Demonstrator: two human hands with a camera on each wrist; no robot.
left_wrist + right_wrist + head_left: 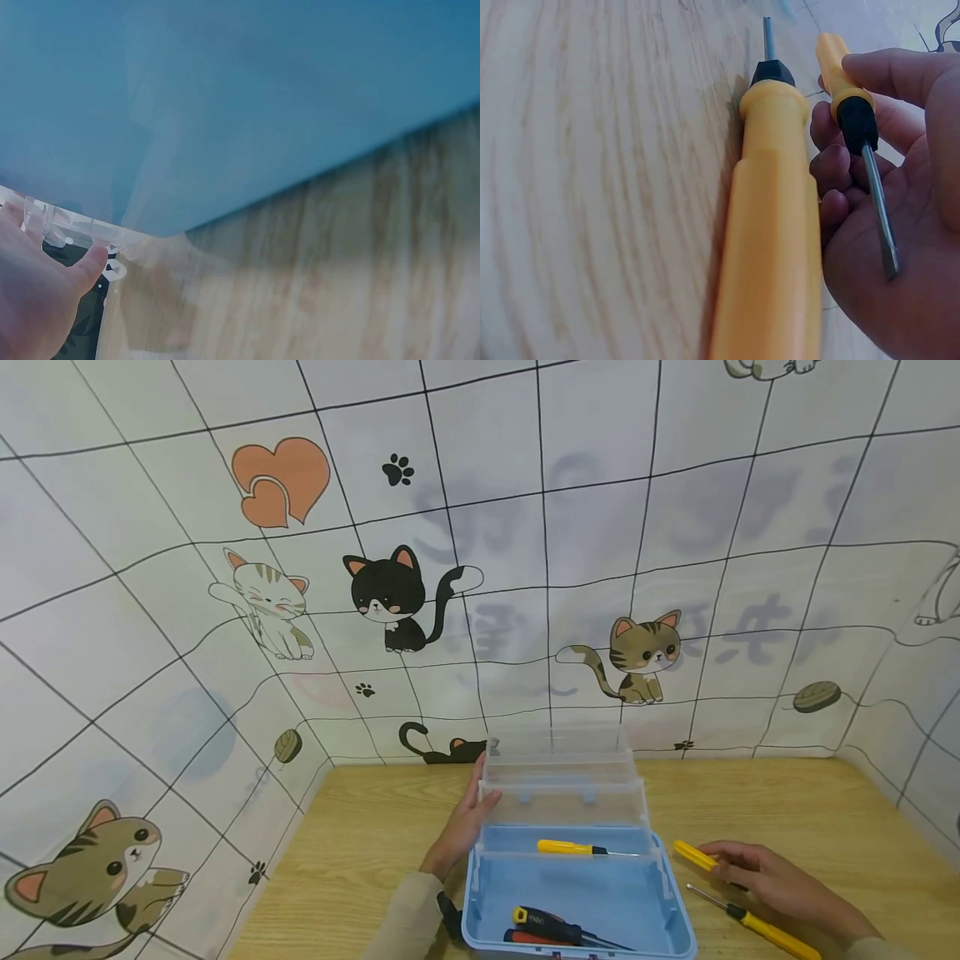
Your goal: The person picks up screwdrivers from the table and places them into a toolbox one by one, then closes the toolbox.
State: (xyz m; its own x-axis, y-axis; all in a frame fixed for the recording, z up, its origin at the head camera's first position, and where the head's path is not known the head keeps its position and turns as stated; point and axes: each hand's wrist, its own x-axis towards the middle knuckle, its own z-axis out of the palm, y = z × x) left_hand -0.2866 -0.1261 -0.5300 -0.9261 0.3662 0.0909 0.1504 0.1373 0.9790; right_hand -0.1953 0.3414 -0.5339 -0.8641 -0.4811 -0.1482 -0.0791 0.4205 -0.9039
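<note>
My left hand [459, 828] holds the left edge of the clear lid [562, 806], which stands raised at the back of a light blue toolbox [600, 897]. The box's blue side [262, 97] fills much of the left wrist view, with the hand at lower left. Right of the box, my right hand [783, 881] pinches a screwdriver [851, 97] by its yellow handle; its flat-tipped shaft points back over the palm. Another yellow-handled screwdriver [780, 937] lies on the table beside that hand. Inside the box, a yellow-handled screwdriver [566, 847] lies toward the back.
A black-handled screwdriver [551, 927] and a red-handled tool [525, 937] lie together at the front of the box. The wooden table [360, 852] meets a wall covering [510, 543] with cat drawings close behind the lid.
</note>
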